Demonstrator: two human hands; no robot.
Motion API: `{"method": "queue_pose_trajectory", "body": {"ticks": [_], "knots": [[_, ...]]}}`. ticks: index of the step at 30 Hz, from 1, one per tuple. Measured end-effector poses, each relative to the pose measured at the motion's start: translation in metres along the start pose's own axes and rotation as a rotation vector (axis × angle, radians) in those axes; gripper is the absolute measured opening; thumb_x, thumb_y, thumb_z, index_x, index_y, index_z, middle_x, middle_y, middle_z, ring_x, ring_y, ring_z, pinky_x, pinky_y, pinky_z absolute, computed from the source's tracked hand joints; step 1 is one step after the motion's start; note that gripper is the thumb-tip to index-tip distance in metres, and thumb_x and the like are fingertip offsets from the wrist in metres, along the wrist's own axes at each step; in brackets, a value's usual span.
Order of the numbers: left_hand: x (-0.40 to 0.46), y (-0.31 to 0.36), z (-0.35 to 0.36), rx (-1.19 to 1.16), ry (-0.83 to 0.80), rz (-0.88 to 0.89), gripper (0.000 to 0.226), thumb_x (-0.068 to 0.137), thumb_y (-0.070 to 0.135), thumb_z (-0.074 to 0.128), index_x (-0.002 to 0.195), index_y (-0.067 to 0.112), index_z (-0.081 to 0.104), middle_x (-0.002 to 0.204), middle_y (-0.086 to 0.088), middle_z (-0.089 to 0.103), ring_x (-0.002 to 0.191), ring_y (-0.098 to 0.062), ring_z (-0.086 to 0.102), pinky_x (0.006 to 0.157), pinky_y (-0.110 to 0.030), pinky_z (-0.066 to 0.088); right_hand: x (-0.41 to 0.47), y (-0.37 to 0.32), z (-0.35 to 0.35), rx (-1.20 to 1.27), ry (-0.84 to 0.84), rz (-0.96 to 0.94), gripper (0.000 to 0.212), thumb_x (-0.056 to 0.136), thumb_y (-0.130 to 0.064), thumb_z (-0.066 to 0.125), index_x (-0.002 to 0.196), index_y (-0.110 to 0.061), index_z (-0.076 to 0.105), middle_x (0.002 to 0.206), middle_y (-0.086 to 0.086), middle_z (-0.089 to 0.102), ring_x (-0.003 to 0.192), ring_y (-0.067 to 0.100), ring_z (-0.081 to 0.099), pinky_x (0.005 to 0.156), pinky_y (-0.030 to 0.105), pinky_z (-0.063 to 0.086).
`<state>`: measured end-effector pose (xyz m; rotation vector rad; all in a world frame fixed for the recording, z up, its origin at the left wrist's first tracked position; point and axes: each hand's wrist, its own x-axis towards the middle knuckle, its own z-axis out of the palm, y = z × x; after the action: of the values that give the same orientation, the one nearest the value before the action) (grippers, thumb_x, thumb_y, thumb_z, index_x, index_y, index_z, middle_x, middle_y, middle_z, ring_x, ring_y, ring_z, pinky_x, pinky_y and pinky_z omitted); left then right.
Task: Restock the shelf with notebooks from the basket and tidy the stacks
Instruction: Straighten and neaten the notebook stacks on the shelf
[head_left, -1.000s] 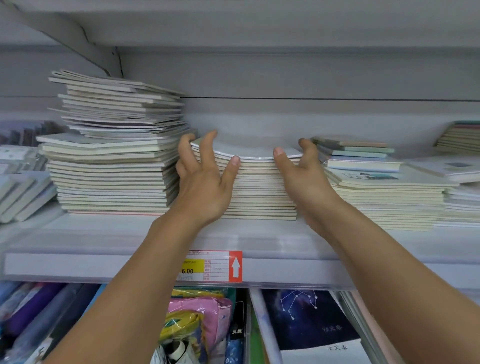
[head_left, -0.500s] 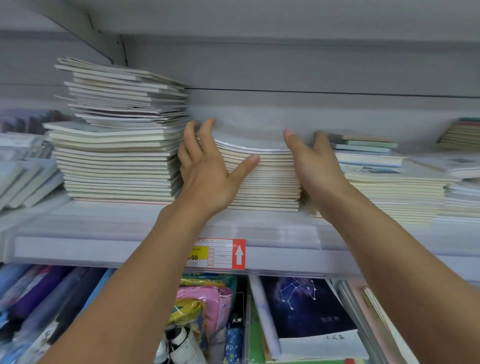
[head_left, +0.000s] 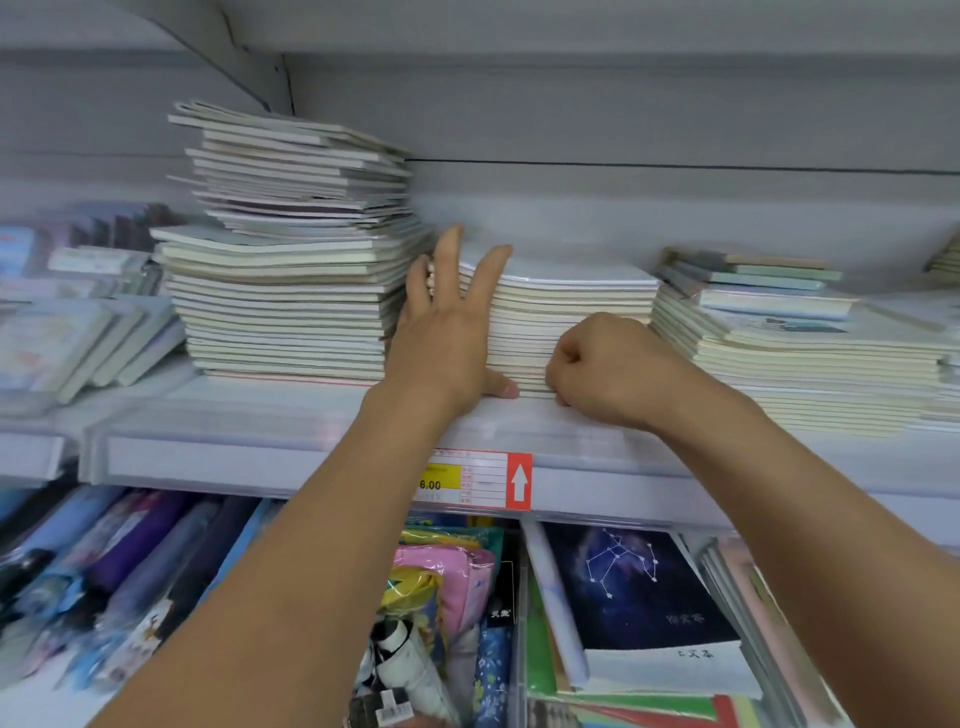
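Observation:
The middle notebook stack sits on the white shelf, topped by a glossy white cover. My left hand lies flat against the stack's left side, fingers straight and pointing up, thumb down at its base. My right hand is at the lower front edge of the same stack, its fingers curled with the tips on the bottom notebooks. A taller, uneven notebook stack stands just to the left. A lower stepped stack lies to the right. No basket is in view.
A red and yellow price label marked 6.00 hangs on the shelf's front edge. Below it are a dark constellation notebook, pink and yellow pouches and purple items. More slanted notebooks lie at far left.
My right hand dropped from the stack's top right corner to its lower front edge and curled its fingers. My left hand slid lower along the left side, thumb now at the base.

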<state>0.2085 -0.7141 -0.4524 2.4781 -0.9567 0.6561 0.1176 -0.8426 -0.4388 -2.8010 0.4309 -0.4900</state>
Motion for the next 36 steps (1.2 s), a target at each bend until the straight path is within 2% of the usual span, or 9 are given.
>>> {"method": "queue_pose_trajectory", "body": {"ticks": [4,7,11,15,18,22,26,29,36], "knots": [[-0.020,0.002,-0.024,-0.229,0.120,0.040,0.095,0.075,0.041,0.081,0.151,0.035,0.024,0.162,-0.002,0.008,0.146,-0.027,0.019,0.114,-0.042,0.030,-0.008,-0.009,-0.009,-0.123,-0.075,-0.042,0.030,0.093,-0.032,0.056,0.082,-0.009,0.072,0.091,0.007,0.072,0.091,0.025,0.064,0.070,0.027,0.043],[-0.039,-0.012,-0.063,-0.402,0.562,0.027,0.020,0.084,0.043,0.070,0.093,0.024,0.070,0.093,0.009,0.070,0.084,-0.004,0.065,0.078,-0.028,0.055,-0.025,-0.039,-0.027,-0.002,-0.059,-0.176,0.035,0.088,-0.041,0.065,0.067,-0.014,0.073,0.065,-0.002,0.072,0.066,0.009,0.065,0.067,0.027,0.049],[-0.063,-0.092,-0.086,-0.608,0.761,-0.393,0.018,0.087,0.031,0.068,0.100,0.019,0.064,0.090,0.008,0.068,0.082,-0.007,0.065,0.078,-0.030,0.054,-0.034,-0.096,-0.009,0.513,-0.005,-0.177,0.021,0.087,-0.035,0.072,0.084,-0.014,0.072,0.076,-0.005,0.074,0.074,0.012,0.069,0.074,0.031,0.054],[-0.075,-0.149,-0.079,-0.684,0.380,-0.657,0.041,0.090,0.020,0.065,0.128,0.014,0.049,0.124,0.000,0.057,0.113,-0.017,0.055,0.084,-0.023,0.038,-0.022,-0.123,0.036,0.660,-0.138,0.046,0.021,0.092,-0.011,0.056,0.110,-0.001,0.059,0.113,0.011,0.065,0.105,0.030,0.061,0.088,0.038,0.049],[-0.066,-0.155,-0.076,-0.514,0.149,-0.557,0.031,0.091,0.016,0.063,0.116,0.015,0.044,0.117,0.002,0.055,0.110,-0.018,0.053,0.079,-0.021,0.034,-0.008,-0.130,0.041,0.677,-0.172,0.135,0.015,0.088,0.002,0.045,0.094,-0.008,0.054,0.090,0.007,0.052,0.085,0.025,0.051,0.074,0.033,0.044],[-0.052,-0.165,-0.085,-0.674,0.061,-0.629,0.105,0.083,0.041,0.075,0.148,0.004,0.002,0.152,-0.009,0.032,0.136,-0.024,0.037,0.098,-0.026,0.033,0.012,-0.141,0.042,1.028,-0.270,0.268,0.012,0.088,0.005,0.054,0.090,-0.007,0.051,0.087,0.005,0.044,0.080,0.023,0.045,0.099,0.036,0.046],[-0.019,-0.186,-0.092,-1.136,0.080,-0.759,0.138,0.036,0.100,0.054,0.152,0.032,0.022,0.156,0.000,0.035,0.135,-0.030,0.043,0.106,-0.052,0.039,0.013,-0.150,0.053,1.245,-0.247,0.222,0.040,0.068,-0.022,0.068,0.105,-0.011,0.061,0.094,-0.001,0.056,0.081,0.022,0.054,0.071,0.026,0.042],[-0.010,-0.190,-0.078,-1.229,0.231,-0.745,0.107,0.061,0.099,0.027,0.149,0.039,0.031,0.154,0.005,0.038,0.137,-0.025,0.042,0.108,-0.054,0.038,0.032,-0.152,0.065,1.328,-0.151,0.190,0.118,0.044,-0.062,0.076,0.151,-0.040,0.031,0.155,-0.007,0.038,0.139,0.025,0.039,0.107,0.044,0.035],[-0.005,-0.188,-0.069,-1.266,0.287,-0.798,0.074,0.093,0.071,0.009,0.153,0.030,0.026,0.156,0.000,0.034,0.143,-0.027,0.032,0.116,-0.049,0.028,0.058,-0.148,0.076,1.373,-0.160,0.216,0.100,0.067,-0.097,0.022,0.151,-0.044,0.030,0.159,-0.012,0.028,0.143,0.014,0.033,0.118,0.045,0.024]]}}
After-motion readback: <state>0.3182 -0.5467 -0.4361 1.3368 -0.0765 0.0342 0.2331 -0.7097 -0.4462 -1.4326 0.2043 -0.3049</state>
